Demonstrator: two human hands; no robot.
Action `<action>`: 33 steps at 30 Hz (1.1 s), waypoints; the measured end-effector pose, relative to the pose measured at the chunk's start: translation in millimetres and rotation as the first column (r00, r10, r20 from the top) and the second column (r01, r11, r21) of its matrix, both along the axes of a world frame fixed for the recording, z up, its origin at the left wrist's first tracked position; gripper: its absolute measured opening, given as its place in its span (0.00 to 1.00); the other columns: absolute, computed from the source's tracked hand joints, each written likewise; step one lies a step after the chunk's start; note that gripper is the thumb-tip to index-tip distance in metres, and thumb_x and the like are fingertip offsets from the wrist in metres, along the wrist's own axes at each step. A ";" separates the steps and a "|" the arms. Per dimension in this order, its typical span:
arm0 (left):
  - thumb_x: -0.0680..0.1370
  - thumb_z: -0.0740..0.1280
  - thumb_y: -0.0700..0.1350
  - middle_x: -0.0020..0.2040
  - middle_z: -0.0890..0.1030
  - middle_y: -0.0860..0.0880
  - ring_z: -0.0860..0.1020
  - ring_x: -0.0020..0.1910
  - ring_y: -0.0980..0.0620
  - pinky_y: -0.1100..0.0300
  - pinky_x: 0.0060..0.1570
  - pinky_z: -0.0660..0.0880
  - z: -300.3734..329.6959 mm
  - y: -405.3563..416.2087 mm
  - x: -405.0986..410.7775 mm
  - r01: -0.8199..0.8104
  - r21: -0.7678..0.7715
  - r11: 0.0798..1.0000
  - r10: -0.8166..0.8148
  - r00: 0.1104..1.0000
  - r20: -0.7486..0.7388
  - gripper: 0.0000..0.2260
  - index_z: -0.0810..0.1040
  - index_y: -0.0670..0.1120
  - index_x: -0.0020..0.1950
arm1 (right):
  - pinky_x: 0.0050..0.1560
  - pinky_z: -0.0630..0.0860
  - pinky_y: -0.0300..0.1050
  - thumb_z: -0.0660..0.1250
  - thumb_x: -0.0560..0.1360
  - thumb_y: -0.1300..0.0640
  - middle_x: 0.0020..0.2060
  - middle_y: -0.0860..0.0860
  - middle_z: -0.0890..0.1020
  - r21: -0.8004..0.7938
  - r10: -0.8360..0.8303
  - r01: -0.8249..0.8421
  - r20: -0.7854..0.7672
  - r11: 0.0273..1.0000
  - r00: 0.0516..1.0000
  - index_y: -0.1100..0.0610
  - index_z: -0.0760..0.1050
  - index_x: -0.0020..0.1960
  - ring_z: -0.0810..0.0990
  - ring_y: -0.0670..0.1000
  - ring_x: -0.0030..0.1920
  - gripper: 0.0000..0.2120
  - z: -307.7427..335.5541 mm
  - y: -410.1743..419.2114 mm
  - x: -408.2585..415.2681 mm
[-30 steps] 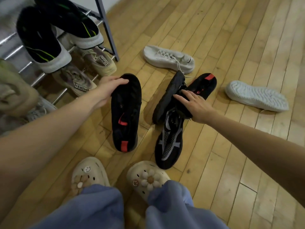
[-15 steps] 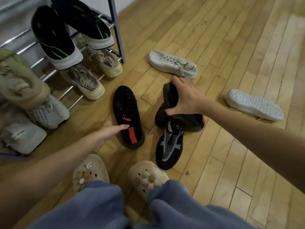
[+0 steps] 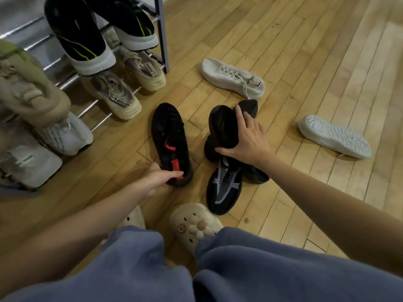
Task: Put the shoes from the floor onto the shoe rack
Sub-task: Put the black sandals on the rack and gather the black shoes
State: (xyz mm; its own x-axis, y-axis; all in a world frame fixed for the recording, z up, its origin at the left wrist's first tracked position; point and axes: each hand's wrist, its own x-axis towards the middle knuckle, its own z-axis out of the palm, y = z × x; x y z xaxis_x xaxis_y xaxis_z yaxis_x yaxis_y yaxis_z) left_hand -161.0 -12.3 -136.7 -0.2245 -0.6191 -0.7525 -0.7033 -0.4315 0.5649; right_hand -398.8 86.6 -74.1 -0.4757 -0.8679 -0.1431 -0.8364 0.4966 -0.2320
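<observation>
Shoes already fill much of the shoe rack (image 3: pixel 162 33) at the left edge of the floor (image 3: pixel 305 51): a black pair with green stripes (image 3: pixel 80 38) on an upper rail, a beige pair (image 3: pixel 122 99) below it, and pale shoes further left.

Just right of the rack, a black shoe with red tabs (image 3: pixel 170 138) stands upright on the floor, toe pointing away. Its heel is gripped by the left hand (image 3: pixel 159 176), the thumb laid over the red heel tab and the fingers curled round the side.

Further right, a plain black shoe (image 3: pixel 224 127) is tipped up on its side and is grasped by the right hand (image 3: pixel 246 140), whose spread fingers are curled over it. It rests against a black shoe with grey pattern (image 3: pixel 224 188) lying flat beneath, close to the feet.

Beyond these, a white laced shoe (image 3: pixel 233 78) lies near the rack's post, and another white shoe (image 3: pixel 333 136) lies sole-up toward the right edge, well apart from the rest.

The step in hand appears to be the picking up of the two black shoes, one per hand. Next, both would need to be lifted clear, the tipped one turned upright, and carried left to a free stretch of rail. Three shoes would remain to be fetched afterwards.
</observation>
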 end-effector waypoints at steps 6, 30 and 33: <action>0.68 0.76 0.44 0.56 0.76 0.46 0.75 0.56 0.47 0.55 0.55 0.73 4.4 6.4 -14.8 -0.056 -0.113 0.992 0.057 0.998 0.000 0.29 0.70 0.39 0.64 | 0.74 0.57 0.58 0.75 0.60 0.37 0.74 0.61 0.57 0.222 -0.258 0.235 0.079 0.946 0.963 0.53 0.34 0.77 0.56 0.61 0.75 0.64 -34.0 68.5 -1.9; 0.71 0.73 0.35 0.34 0.82 0.45 0.82 0.30 0.54 0.63 0.22 0.77 250.9 7.1 40.5 -0.230 -0.239 0.943 0.128 0.917 -0.378 0.07 0.76 0.38 0.45 | 0.40 0.75 0.41 0.73 0.66 0.39 0.48 0.51 0.80 -0.001 -0.252 0.648 0.921 0.761 0.297 0.56 0.73 0.58 0.79 0.50 0.47 0.29 141.8 32.7 43.0; 0.72 0.73 0.37 0.39 0.81 0.46 0.82 0.30 0.56 0.65 0.23 0.76 283.5 10.6 56.5 -0.271 -0.321 0.908 0.103 0.885 -0.455 0.08 0.74 0.43 0.44 | 0.56 0.77 0.49 0.73 0.64 0.36 0.54 0.52 0.79 -0.104 -0.193 0.620 0.899 0.778 0.393 0.56 0.71 0.62 0.78 0.53 0.53 0.35 164.2 15.1 53.4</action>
